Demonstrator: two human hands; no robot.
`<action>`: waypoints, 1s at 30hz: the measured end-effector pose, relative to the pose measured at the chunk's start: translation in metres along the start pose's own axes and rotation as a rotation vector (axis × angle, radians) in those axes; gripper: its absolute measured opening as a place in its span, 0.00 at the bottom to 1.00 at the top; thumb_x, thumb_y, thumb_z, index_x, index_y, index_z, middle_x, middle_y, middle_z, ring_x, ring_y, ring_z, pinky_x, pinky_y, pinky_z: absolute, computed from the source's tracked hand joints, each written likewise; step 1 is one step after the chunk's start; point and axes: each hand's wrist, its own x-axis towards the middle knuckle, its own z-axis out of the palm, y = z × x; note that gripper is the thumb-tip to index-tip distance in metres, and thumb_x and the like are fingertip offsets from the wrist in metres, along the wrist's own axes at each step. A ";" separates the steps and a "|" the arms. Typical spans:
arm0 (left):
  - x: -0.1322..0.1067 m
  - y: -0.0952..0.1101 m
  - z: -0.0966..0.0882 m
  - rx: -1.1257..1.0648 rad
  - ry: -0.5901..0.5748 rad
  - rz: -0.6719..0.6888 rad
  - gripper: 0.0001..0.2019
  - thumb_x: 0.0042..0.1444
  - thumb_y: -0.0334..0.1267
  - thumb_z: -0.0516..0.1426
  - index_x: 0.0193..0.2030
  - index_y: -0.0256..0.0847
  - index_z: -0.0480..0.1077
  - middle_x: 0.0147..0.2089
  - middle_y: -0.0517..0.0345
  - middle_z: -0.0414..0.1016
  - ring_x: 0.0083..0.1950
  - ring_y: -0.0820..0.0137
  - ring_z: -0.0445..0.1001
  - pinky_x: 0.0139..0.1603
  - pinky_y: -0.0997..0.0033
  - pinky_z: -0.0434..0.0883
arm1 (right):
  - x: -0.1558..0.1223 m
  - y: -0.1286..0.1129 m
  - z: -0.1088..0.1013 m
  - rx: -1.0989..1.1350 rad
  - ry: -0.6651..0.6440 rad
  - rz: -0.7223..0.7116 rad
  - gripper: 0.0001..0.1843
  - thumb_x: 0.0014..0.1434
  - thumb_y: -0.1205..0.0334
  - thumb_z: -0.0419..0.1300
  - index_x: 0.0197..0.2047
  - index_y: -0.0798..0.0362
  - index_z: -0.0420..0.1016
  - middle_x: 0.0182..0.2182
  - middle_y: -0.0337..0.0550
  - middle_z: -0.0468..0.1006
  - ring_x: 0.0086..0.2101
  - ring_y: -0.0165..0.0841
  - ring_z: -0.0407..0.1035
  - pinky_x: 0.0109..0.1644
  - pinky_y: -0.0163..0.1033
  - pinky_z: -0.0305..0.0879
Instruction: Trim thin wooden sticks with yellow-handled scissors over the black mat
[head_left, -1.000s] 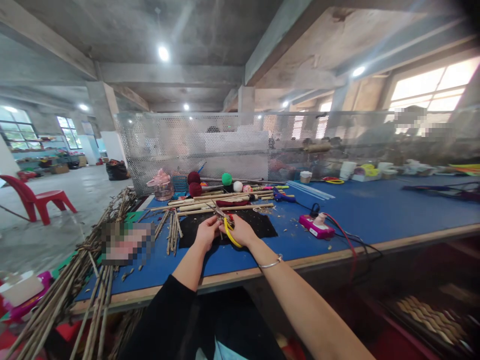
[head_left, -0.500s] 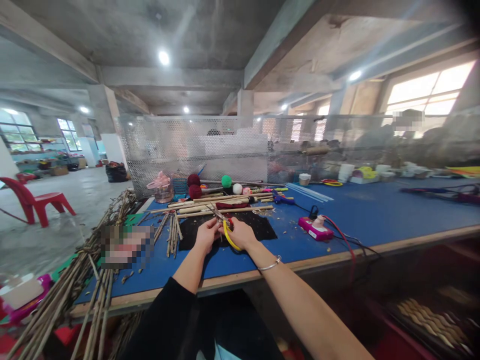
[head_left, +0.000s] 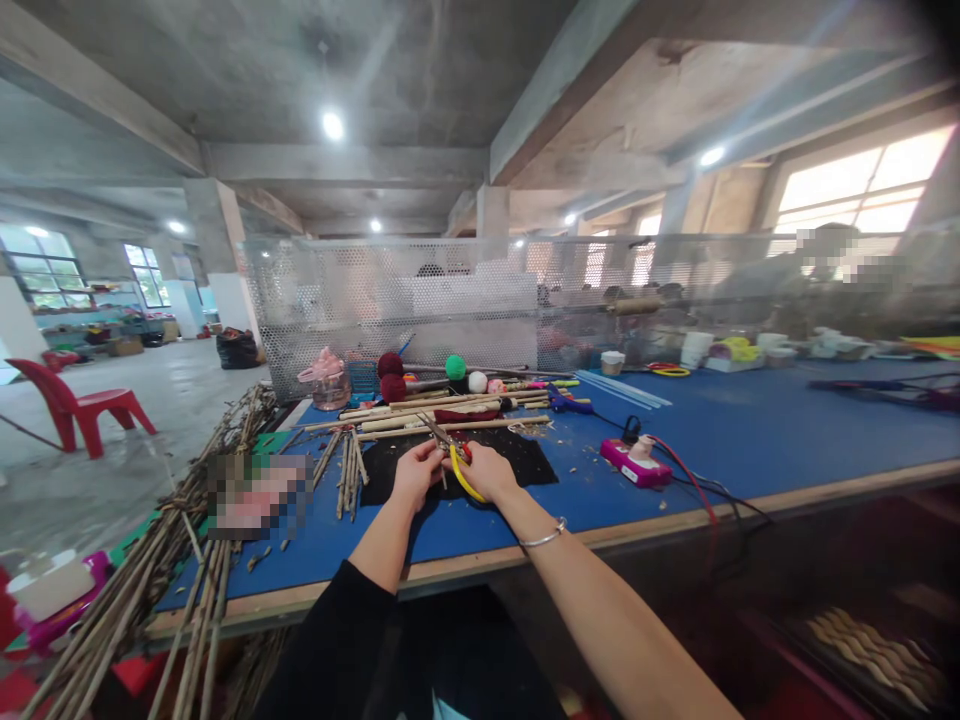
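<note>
No txt, nos. or signs I can read from my end. Purple pwr strip [head_left: 636, 464] on the blue surface [head_left: 750, 430] has a small white mark [head_left: 632, 477] on its front, too tiny to make out; pinkish item [head_left: 259, 497] at L is pixelated, any print hidden.

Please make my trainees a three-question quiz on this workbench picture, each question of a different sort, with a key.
1. Which has its grip on the metal-bladed scissors with a curved yellow handle? A) the left hand B) the right hand C) neither

2. True or false: the round green ball is between the flat black sheet and the perforated metal screen.

3. Fill in: the black sheet lies on a tabletop coloured ____.

Key: 1. B; 2. True; 3. blue
</note>
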 end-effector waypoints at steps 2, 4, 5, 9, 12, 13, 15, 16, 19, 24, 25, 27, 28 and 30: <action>0.001 0.000 -0.001 0.005 0.019 0.013 0.24 0.35 0.37 0.64 0.43 0.36 0.71 0.34 0.52 0.74 0.25 0.78 0.68 0.27 0.78 0.66 | -0.001 0.000 -0.001 -0.015 0.018 0.004 0.29 0.49 0.35 0.47 0.38 0.51 0.67 0.34 0.48 0.75 0.36 0.40 0.69 0.34 0.37 0.59; 0.002 -0.001 -0.001 0.009 0.032 0.044 0.24 0.34 0.37 0.65 0.42 0.35 0.71 0.33 0.53 0.74 0.25 0.78 0.68 0.27 0.77 0.66 | -0.001 -0.001 -0.002 -0.040 0.035 0.004 0.29 0.48 0.34 0.48 0.38 0.52 0.66 0.34 0.48 0.75 0.36 0.40 0.69 0.35 0.37 0.59; 0.003 -0.001 -0.002 0.013 0.036 0.061 0.24 0.33 0.36 0.65 0.42 0.35 0.71 0.32 0.53 0.74 0.25 0.77 0.68 0.27 0.77 0.66 | -0.002 -0.001 -0.002 -0.051 0.041 0.002 0.29 0.47 0.35 0.49 0.38 0.52 0.66 0.34 0.48 0.75 0.37 0.40 0.69 0.35 0.37 0.58; 0.006 -0.003 -0.003 0.065 0.070 0.101 0.22 0.32 0.36 0.65 0.38 0.33 0.72 0.29 0.54 0.73 0.24 0.78 0.67 0.26 0.78 0.64 | -0.002 0.000 0.001 -0.029 0.037 -0.026 0.30 0.47 0.36 0.52 0.42 0.52 0.64 0.36 0.48 0.74 0.38 0.39 0.69 0.37 0.37 0.58; 0.007 -0.004 -0.004 0.117 0.091 0.128 0.20 0.32 0.37 0.65 0.36 0.32 0.72 0.27 0.55 0.73 0.23 0.78 0.66 0.24 0.78 0.64 | -0.001 0.001 0.004 0.030 0.046 -0.077 0.28 0.46 0.39 0.54 0.43 0.53 0.63 0.38 0.47 0.73 0.39 0.37 0.68 0.38 0.36 0.57; 0.008 -0.005 -0.004 0.126 0.098 0.139 0.20 0.32 0.38 0.65 0.35 0.33 0.72 0.27 0.55 0.73 0.23 0.78 0.66 0.24 0.78 0.63 | -0.001 0.002 0.005 0.047 0.051 -0.094 0.28 0.46 0.41 0.55 0.44 0.53 0.63 0.39 0.47 0.72 0.40 0.37 0.67 0.39 0.36 0.57; 0.009 -0.006 -0.005 0.133 0.111 0.156 0.19 0.32 0.38 0.65 0.35 0.33 0.72 0.27 0.55 0.72 0.23 0.78 0.66 0.23 0.79 0.63 | -0.001 0.004 0.007 0.074 0.061 -0.122 0.28 0.46 0.42 0.57 0.44 0.54 0.63 0.39 0.48 0.72 0.40 0.36 0.67 0.40 0.35 0.57; 0.009 -0.006 -0.005 0.133 0.118 0.160 0.19 0.32 0.38 0.65 0.34 0.32 0.72 0.27 0.55 0.72 0.23 0.78 0.66 0.23 0.79 0.63 | 0.000 0.005 0.008 0.082 0.069 -0.133 0.28 0.46 0.43 0.57 0.44 0.54 0.63 0.39 0.48 0.71 0.41 0.36 0.66 0.40 0.35 0.57; 0.010 -0.007 -0.005 0.118 0.117 0.134 0.20 0.31 0.38 0.65 0.34 0.33 0.71 0.27 0.56 0.72 0.23 0.78 0.66 0.23 0.79 0.63 | 0.001 0.006 0.010 0.096 0.074 -0.147 0.27 0.46 0.43 0.57 0.44 0.53 0.63 0.39 0.47 0.71 0.40 0.36 0.66 0.39 0.35 0.57; 0.006 -0.003 -0.001 0.052 0.086 0.064 0.20 0.33 0.38 0.65 0.35 0.32 0.71 0.28 0.55 0.73 0.21 0.80 0.66 0.22 0.79 0.64 | 0.001 0.006 0.009 0.115 0.044 -0.126 0.24 0.49 0.42 0.54 0.42 0.51 0.63 0.37 0.44 0.72 0.38 0.36 0.67 0.37 0.35 0.57; 0.005 -0.003 0.000 0.032 0.073 0.053 0.20 0.33 0.38 0.65 0.36 0.32 0.71 0.30 0.54 0.73 0.22 0.80 0.67 0.23 0.79 0.64 | 0.001 0.005 0.008 0.121 0.042 -0.119 0.24 0.49 0.43 0.54 0.43 0.51 0.63 0.37 0.44 0.72 0.39 0.36 0.67 0.37 0.35 0.57; 0.003 -0.001 0.000 -0.003 0.032 0.040 0.21 0.35 0.39 0.64 0.38 0.33 0.71 0.32 0.52 0.74 0.22 0.80 0.67 0.23 0.79 0.64 | 0.000 0.004 0.006 0.132 0.039 -0.105 0.24 0.50 0.44 0.54 0.44 0.51 0.63 0.38 0.44 0.72 0.40 0.35 0.67 0.38 0.34 0.57; 0.003 -0.001 0.000 -0.013 0.013 0.040 0.21 0.35 0.39 0.64 0.39 0.33 0.72 0.32 0.52 0.74 0.22 0.80 0.67 0.23 0.79 0.64 | 0.000 0.003 0.005 0.134 0.038 -0.097 0.24 0.50 0.44 0.54 0.44 0.51 0.63 0.38 0.44 0.72 0.40 0.36 0.67 0.38 0.34 0.56; 0.002 -0.001 0.000 -0.018 -0.001 0.048 0.21 0.34 0.38 0.65 0.39 0.32 0.72 0.33 0.51 0.74 0.23 0.79 0.68 0.24 0.79 0.65 | -0.002 0.001 0.003 0.126 0.035 -0.084 0.24 0.50 0.43 0.54 0.44 0.52 0.63 0.38 0.44 0.72 0.39 0.36 0.67 0.38 0.35 0.57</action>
